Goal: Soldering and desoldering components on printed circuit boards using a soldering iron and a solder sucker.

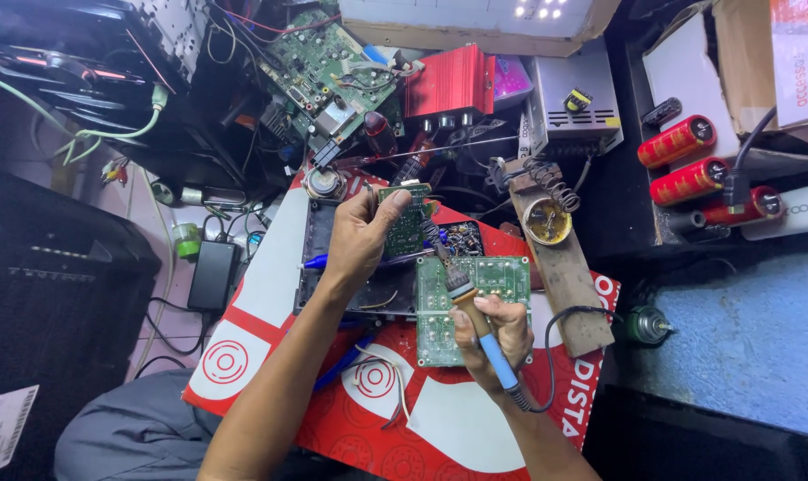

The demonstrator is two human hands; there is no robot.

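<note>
Head view, looking down on a crowded repair bench.

L hand (357, 233): fingers clamped on a small green circuit board (406, 218), held up on edge above the work, thumb on top, copper/solder side toward the camera as far as I can tell.

R hand (493, 337): closed around a soldering iron (475, 312) w/ blue grip and wooden collar. Shaft runs up and left; tip sits at or just beside the lower right edge of the small board. Actual contact w/ a pad too small to confirm. Cord loops off to the right.

Under both hands: a larger green circuit board (439, 334) lying flat on a red-and-white printed sheet (457, 428) over the tabletop, beside a black chassis tray (332, 294). R hand rests partly over it.

Nearby: wooden iron stand (560, 267) w/ coil spring and a round tin (546, 221) just right of the iron. Three red cylindrical capacitors (689, 165) far right, well apart. Red finned amp case (448, 82) and another green board (328, 62) at the top.

Judgement: step in hand = soldering/reworking a joint on the small board, iron being brought to the joint. Next move calls for steady L-hand hold, tip put square on one pad only, short dwell; no solder wire seen in either hand, so prob. reflow or desolder.
</note>
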